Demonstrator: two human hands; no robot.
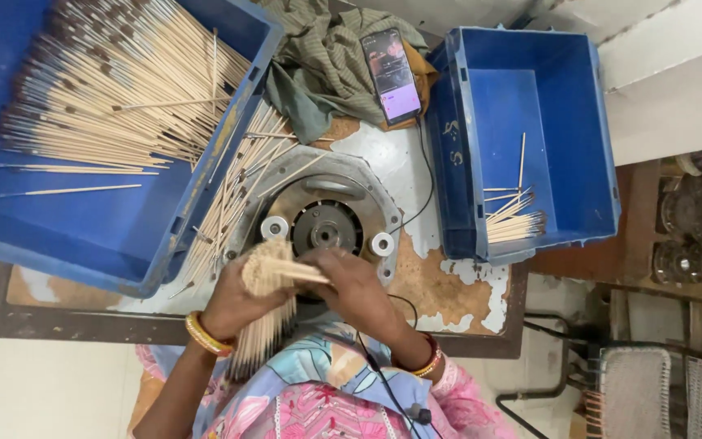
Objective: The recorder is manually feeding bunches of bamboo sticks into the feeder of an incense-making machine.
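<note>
A bundle of thin wooden sticks (266,313) is held upright just in front of the round metal machine (327,226) on the worn counter (457,284). A large blue crate (107,236) heaped with sticks is seen at the left, and a smaller blue crate (587,146) with a few sticks at the right. A crumpled cloth (327,57) and a phone (390,75) lie between them. The left hand (233,305) is clamped around the bundle; the fingers of the right hand (351,284) are pinched on a few sticks at its top.
</note>
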